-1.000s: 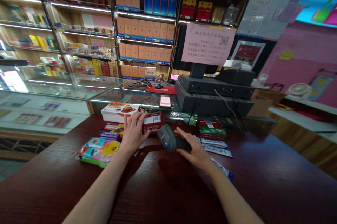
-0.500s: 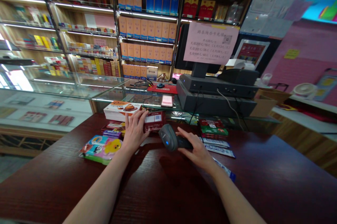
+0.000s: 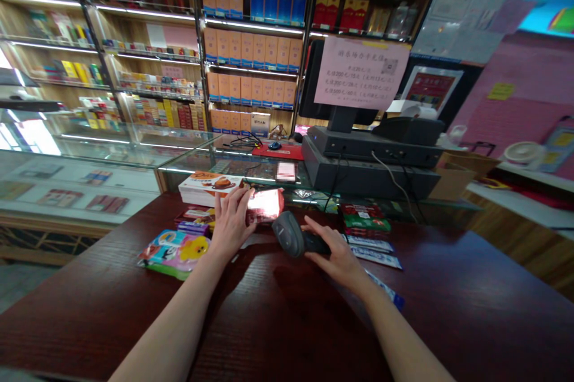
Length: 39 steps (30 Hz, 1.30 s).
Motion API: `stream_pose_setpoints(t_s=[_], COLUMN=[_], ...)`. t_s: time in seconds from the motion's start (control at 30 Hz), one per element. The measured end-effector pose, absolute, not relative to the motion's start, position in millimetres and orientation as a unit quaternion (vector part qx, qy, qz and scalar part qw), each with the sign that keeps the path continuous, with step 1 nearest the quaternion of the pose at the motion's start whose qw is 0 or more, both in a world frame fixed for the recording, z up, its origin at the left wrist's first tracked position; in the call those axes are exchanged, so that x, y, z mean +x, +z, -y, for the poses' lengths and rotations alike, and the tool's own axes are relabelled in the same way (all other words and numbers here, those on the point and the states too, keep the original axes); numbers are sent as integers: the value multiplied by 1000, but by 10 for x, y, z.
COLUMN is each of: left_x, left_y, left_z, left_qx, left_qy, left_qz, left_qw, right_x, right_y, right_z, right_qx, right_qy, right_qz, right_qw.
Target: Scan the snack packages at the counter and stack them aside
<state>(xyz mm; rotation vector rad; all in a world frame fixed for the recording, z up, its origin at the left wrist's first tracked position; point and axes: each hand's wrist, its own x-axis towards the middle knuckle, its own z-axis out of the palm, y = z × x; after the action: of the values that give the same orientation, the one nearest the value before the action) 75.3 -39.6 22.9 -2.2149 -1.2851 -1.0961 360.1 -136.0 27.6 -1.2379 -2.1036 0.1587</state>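
My right hand (image 3: pixel 334 253) is closed round the handle of a dark grey barcode scanner (image 3: pixel 289 235). The scanner's head points away from me at a dark red packet (image 3: pixel 265 205), whose label glows under a bright light. My left hand (image 3: pixel 231 220) has its fingers bent over the left end of that packet, gripping it. Just behind the left hand lies a white and orange box (image 3: pixel 208 188) with a cup printed on it. Left of my wrist is a colourful snack bag (image 3: pixel 174 250) with a yellow chick picture, beside a small purple packet (image 3: pixel 192 227).
Right of the scanner lie several red and green packets (image 3: pixel 365 217) and blue-white sachets (image 3: pixel 374 255) on the dark wooden counter (image 3: pixel 278 334). A cash register (image 3: pixel 370 161) with a monitor stands behind. Glass display cases (image 3: pixel 89 179) are on the left, and stocked shelves line the wall.
The scanner's light has come on and brightens the red packet's label. Its blue indicator lamp no longer shows. Both hands have hardly moved.
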Motion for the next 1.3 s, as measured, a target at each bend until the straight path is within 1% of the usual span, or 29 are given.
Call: stream_pose_setpoints(t_s=[0.17,0.3,0.57,0.73,1.13,1.23,1.3], left_x=[744,736,730,729,730,735,737], left_y=[256,269,254,248,246,256,263], left_z=[414,421,413,406,408,421,427], left_qx=[-784,-784,-779,-778,-780,-782,-784], left_qy=[-385,-383,-386,-389,-395,-394,-392], left_qz=[456,458,465,463,457,456,454], left_qw=[170,168,167,172,162,157,157], right_x=[3614,3617,3534,3479,3451,3463,3481], right_y=[260,245,257,263,276,314,348], right_z=[1352,1364,1423,1438,1443,1448,1453], right_qx=[-480,-476,-471,-471,-477,-474,-468], right_qy=[68,96,138,156,183,203,231], right_qz=[808,814,839,843,843,838,829], right_qw=[336,319,234,207,171,179,202])
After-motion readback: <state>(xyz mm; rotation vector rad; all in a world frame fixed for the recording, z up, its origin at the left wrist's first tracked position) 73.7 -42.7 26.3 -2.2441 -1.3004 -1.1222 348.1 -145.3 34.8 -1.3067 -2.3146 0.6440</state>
